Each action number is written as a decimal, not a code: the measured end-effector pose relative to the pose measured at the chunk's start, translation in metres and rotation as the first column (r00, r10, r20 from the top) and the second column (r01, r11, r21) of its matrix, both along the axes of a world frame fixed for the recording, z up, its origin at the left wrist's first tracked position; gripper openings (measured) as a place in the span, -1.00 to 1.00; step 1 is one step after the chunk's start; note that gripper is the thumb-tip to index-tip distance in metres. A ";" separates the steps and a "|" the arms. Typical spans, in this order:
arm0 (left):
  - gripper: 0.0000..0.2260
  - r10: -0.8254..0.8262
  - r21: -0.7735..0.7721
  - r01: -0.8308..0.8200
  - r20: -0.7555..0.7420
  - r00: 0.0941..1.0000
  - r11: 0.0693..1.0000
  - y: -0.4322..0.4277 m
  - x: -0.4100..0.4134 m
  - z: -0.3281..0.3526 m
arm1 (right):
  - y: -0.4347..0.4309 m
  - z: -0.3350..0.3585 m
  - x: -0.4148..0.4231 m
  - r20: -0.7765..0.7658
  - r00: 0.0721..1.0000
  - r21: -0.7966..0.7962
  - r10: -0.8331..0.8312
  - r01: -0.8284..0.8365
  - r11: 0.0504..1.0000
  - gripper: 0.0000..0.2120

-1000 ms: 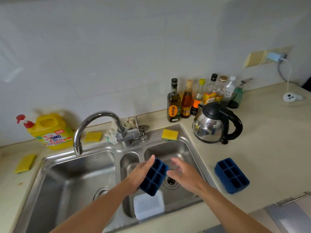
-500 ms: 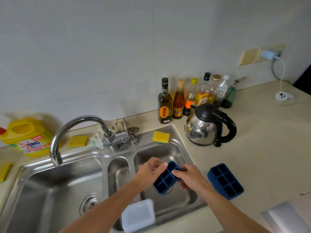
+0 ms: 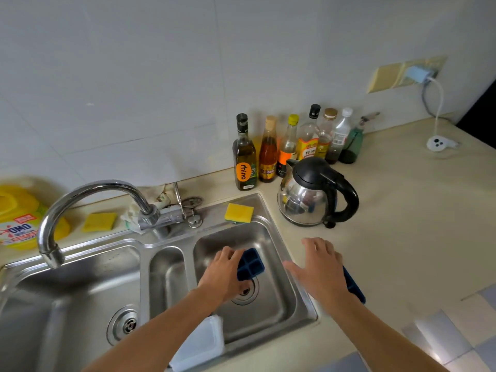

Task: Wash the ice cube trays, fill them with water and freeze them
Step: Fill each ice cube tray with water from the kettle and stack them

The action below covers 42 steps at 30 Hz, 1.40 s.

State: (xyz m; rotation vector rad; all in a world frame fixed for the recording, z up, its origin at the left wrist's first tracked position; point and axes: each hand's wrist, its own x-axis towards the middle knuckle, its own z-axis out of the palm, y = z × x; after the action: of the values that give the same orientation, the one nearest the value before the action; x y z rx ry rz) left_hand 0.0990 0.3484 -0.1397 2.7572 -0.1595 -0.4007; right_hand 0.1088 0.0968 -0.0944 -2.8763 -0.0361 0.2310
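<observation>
- Two dark blue ice cube trays are in view: one tray (image 3: 250, 264) is in the right basin (image 3: 279, 294) of the steel sink, above the drain (image 3: 245, 291), with its open cells facing up and looking empty.
- Left hand (image 3: 224, 273) grips that tray by its near-left end, fingers curled over the rim; the tray's long axis runs from the hand away toward the back right.
- Second tray (image 3: 354, 287) lies on the counter (image 3: 402, 237) just right of the sink edge, mostly hidden beneath the right hand (image 3: 320, 269); only its right edge shows, running away from the camera.
- Right hand is spread wide, fingers splayed, holding nothing; whether it touches the tray below I cannot tell.
- White plastic container (image 3: 200, 345) rests on the sink's near rim, under the left forearm.
- Left basin (image 3: 67, 304) holds nothing but its drain; the faucet (image 3: 80, 208) arches over it.
- Yellow sponge (image 3: 239, 212) sits at the sink's back corner, a kettle (image 3: 314, 194) to its right, with bottles (image 3: 292, 146) along the wall.
</observation>
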 end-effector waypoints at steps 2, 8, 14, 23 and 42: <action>-0.29 0.023 0.020 -0.023 0.003 1.000 1.000 -0.010 -0.001 -0.003 | -0.027 -0.004 0.000 -0.118 0.993 -0.133 0.003 -0.019 0.991 -0.23; -0.35 0.100 0.104 -0.098 -0.018 0.995 0.990 -0.044 -0.011 -0.012 | -0.066 -0.010 -0.006 -0.275 0.961 -0.193 0.008 -0.063 0.979 -0.41; -0.34 0.130 0.151 -0.120 -0.063 0.989 0.981 -0.046 -0.004 -0.029 | -0.106 -0.007 0.003 -0.237 0.970 -0.288 -0.052 -0.019 0.958 -0.18; -0.31 0.037 0.236 0.009 -0.192 0.981 0.972 -0.030 0.017 -0.080 | -0.023 -0.038 0.001 -0.081 0.954 0.030 0.290 -0.288 0.957 -0.47; -0.35 -0.032 0.369 0.189 -0.391 0.920 0.910 -0.040 0.046 -0.157 | -0.001 -0.099 0.005 0.000 0.990 -0.165 0.144 -0.142 0.976 -0.46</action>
State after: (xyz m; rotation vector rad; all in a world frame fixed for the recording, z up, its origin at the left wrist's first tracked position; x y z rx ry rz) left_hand 0.1450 0.3082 -0.2964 3.0006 -0.1525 -1.0989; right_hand 0.1140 0.0962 -0.1937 -3.0433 -0.2373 0.2551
